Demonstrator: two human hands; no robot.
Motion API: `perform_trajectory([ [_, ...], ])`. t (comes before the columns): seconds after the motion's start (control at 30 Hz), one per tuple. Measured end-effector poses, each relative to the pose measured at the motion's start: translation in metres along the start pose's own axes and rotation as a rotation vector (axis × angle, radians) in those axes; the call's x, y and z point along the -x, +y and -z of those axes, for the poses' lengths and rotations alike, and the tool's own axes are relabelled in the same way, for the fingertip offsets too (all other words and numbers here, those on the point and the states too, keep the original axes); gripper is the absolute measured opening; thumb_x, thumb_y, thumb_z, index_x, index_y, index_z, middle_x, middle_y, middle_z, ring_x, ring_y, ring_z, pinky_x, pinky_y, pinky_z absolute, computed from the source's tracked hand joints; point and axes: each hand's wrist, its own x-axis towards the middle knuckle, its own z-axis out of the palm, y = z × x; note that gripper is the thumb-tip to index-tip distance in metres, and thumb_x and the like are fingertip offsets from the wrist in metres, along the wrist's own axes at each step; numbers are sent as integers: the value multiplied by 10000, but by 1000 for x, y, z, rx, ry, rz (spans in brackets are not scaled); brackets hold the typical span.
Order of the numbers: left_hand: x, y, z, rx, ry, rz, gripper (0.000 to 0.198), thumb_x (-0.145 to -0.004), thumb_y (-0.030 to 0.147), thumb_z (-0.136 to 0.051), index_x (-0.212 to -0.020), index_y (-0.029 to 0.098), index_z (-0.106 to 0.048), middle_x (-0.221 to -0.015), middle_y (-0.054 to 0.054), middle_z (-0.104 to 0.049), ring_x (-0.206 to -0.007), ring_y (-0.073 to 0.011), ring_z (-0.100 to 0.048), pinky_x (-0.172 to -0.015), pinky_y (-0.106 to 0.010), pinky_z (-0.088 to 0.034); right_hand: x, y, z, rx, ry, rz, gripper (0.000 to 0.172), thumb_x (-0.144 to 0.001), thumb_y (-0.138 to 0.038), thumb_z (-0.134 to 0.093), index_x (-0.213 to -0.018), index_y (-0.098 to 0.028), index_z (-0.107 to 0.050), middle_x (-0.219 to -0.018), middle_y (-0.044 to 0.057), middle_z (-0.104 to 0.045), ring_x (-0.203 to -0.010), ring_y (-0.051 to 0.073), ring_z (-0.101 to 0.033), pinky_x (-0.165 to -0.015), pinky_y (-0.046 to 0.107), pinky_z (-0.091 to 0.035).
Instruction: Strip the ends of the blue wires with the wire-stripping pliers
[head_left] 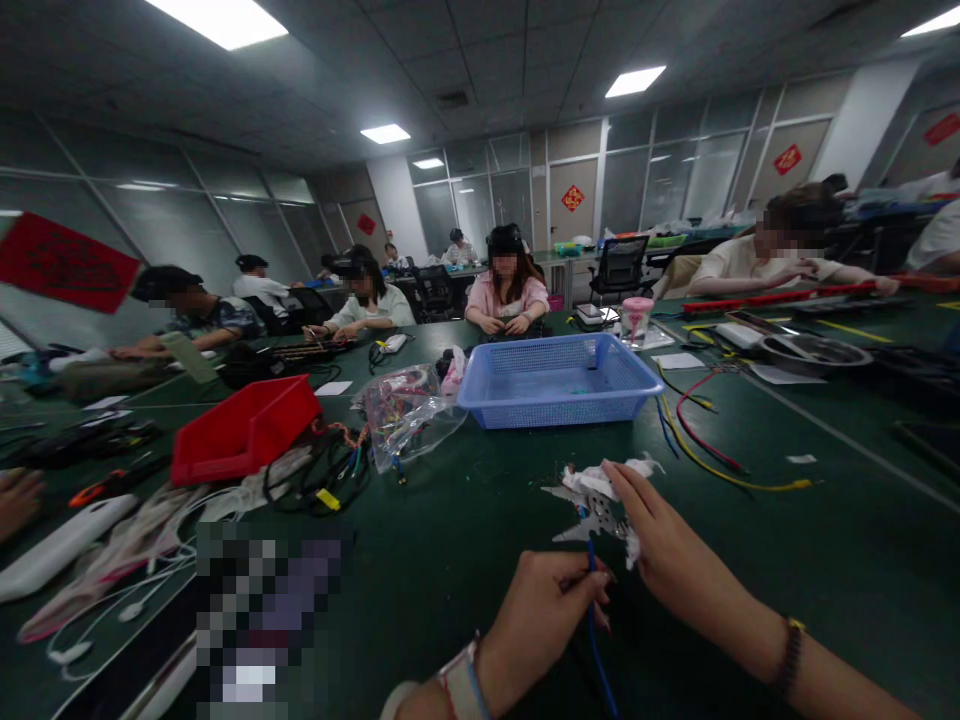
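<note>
Fingers of the left hand (536,605) grip a blue wire (593,635), its upper end beside the wire stripper (601,517); contact cannot be confirmed. The right hand (656,525) grasps the wire stripper, jaws standing apart, with crumpled white material (591,481) at the grip. Judged hazards: loose white material could let the grip slip; left fingertips, close to the jaws, could be pinched by a careless squeeze; a misaligned wire could be nicked. Beyond, on the green bench (457,570), lie a yellow wire (765,487) and, farther off, a blue plastic basket (555,412).
</note>
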Motion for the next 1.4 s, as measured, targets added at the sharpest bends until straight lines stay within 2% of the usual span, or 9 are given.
perform_trajectory([
  [0.2,-2,-4,0,-67,23,-4,207,-840,252,-555,-735,135,-690,-640,-10,-628,-561,-141,-615,-539,-207,-461,2,8,-16,124,74,43,887,-664,70,-348,-1487,-181,-133,-1357,151,-488,-1219,251,-507,-972,411,-491],
  [0.4,-2,-2,0,-59,16,12,208,-837,270,-558,-750,128,-683,-638,-9,-617,-558,-138,-613,-538,-205,-458,0,9,-8,300,99,77,636,-753,40,-392,-1364,-135,-360,-1229,151,-575,-1073,285,-547,-899,466,-481],
  [0.53,-2,-3,1,-57,3,5,212,-838,292,-566,-776,129,-686,-656,-8,-616,-574,-139,-619,-556,-211,-463,-4,10,1,331,85,92,422,-787,-18,-458,-1187,-134,-523,-1117,132,-614,-944,272,-543,-834,437,-460],
  [0.77,0,5,3,-27,-36,20,239,-825,324,-578,-756,118,-679,-646,-9,-620,-552,-136,-620,-537,-214,-469,-11,14,7,341,50,87,256,-803,-69,-512,-1026,-147,-609,-877,85,-599,-796,227,-478,-757,355,-391],
  [1.07,1,4,2,185,-131,92,301,-761,385,-658,-835,93,-672,-690,-27,-629,-557,-131,-624,-555,-237,-480,-11,15,4,301,64,79,231,-756,-35,-526,-926,-157,-624,-822,71,-585,-779,215,-458,-730,329,-360],
  [1.3,-3,4,8,319,-178,75,469,-750,429,-683,-1074,96,-619,-702,-12,-618,-548,-116,-613,-583,-262,-502,-13,23,7,307,57,31,347,-736,-45,-534,-1056,-163,-595,-936,78,-626,-841,230,-532,-751,341,-404],
  [1.4,-4,2,10,354,-208,85,503,-746,441,-693,-1109,114,-570,-696,-5,-621,-531,-115,-606,-559,-261,-499,-11,27,8,308,30,17,414,-746,-25,-495,-1125,-173,-569,-1035,77,-646,-793,194,-596,-676,300,-439],
])
